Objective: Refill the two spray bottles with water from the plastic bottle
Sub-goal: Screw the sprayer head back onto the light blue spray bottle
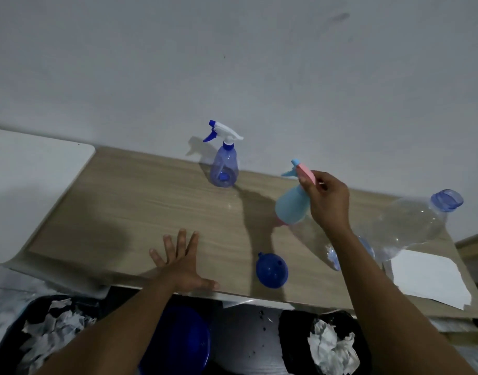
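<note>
Pinching the head of the pale sprayer (pixel 290 205) with the right hand (pixel 328 201), resting the left hand (pixel 181 263), fingers spread, on the bench (pixel 124 201) near the funnel (pixel 271 269).

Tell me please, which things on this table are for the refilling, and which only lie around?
For the job:
clear blue spray bottle
light blue spray bottle, its head held by the right hand
big plastic bottle
blue funnel, probably

Lying about:
white paper sheet
crumpled paper, lower down
</note>
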